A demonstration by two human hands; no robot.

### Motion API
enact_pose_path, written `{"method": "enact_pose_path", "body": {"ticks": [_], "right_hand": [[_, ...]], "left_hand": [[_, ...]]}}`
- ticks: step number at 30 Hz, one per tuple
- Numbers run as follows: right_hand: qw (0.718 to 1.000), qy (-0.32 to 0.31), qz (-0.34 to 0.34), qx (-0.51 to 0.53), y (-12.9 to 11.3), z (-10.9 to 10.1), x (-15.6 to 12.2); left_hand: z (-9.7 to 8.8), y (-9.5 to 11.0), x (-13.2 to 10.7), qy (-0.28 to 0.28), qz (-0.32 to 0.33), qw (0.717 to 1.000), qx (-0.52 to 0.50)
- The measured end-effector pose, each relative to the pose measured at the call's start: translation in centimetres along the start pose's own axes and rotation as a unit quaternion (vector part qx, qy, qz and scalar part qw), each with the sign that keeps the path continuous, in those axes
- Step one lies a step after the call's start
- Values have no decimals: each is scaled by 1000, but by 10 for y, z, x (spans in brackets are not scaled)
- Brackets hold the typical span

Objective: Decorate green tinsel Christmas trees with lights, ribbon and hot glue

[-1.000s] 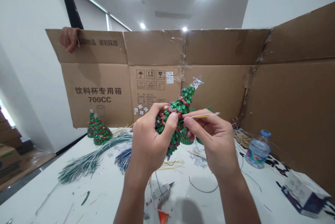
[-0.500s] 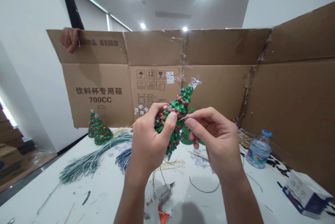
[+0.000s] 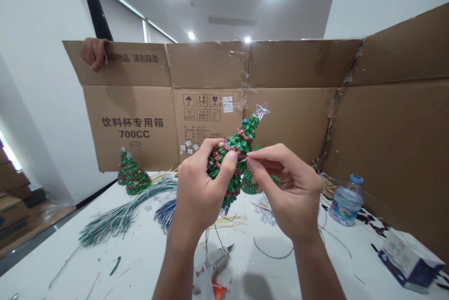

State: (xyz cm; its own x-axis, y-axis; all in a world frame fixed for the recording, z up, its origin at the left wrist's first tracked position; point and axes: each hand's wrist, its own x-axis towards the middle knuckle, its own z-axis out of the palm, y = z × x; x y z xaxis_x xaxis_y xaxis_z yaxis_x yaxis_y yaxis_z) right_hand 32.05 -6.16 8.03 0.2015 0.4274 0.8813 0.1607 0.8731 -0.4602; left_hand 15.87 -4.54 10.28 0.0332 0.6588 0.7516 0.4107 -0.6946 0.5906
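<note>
My left hand (image 3: 199, 183) is closed around a small green beaded Christmas tree (image 3: 229, 143), tilted to the right, with its thumb pressed on the front. A red garland winds round the tree, small ornaments dot it, and a clear star (image 3: 261, 111) tops it. At the tree's right side my right hand (image 3: 287, 188) pinches a thin pale strand (image 3: 244, 160) between thumb and forefinger, close to the garland. The strand's far end is lost among the beads. Partly hidden behind my right fingers stands another green tree (image 3: 249, 184).
Two decorated trees (image 3: 135, 176) stand at the back left. Bundles of green wire (image 3: 112, 223) and blue wire (image 3: 164, 213) lie on the white table, with a glue gun (image 3: 213, 262) in front. A water bottle (image 3: 346, 202), a box (image 3: 410, 258) and cardboard walls (image 3: 294, 127) surround. Someone's hand (image 3: 94, 54) grips the cardboard.
My right fingertips have moved slightly left, closer to the tree, and the right wrist has shifted a little. The left hand and the tree stay almost still.
</note>
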Motion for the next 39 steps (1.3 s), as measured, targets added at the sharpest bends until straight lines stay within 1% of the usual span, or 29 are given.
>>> {"method": "enact_pose_path", "body": {"ticks": [2,7,10,14,21,25,31,36,39], "right_hand": [[999,-11,-25,-30,0,0,1],[993,-21,-61,-100,-1,0,2],[987,-26,-100,-125,-1,1,3],[975,-26,-147,-165,0,3,3],[952,-21,-191,-237,-1,5,1],[945,-21,-198,-261,2,6,1],[944,-2,-193,-269,6,9,-1],[951,10,-181,-251,7,13,-2],[959,16,-161,-231,9,14,-2]], "left_hand": [[0,1,0,3,3,1000,1],[0,1,1,6,5,1000,4],[0,0,1,12,6,1000,14],[1,-1,0,22,4,999,29],[1,-1,0,51,7,998,44],[2,-1,-1,73,17,995,67],[4,0,0,94,29,991,85],[5,0,0,111,41,987,105],[7,1,-1,124,50,982,133]]}}
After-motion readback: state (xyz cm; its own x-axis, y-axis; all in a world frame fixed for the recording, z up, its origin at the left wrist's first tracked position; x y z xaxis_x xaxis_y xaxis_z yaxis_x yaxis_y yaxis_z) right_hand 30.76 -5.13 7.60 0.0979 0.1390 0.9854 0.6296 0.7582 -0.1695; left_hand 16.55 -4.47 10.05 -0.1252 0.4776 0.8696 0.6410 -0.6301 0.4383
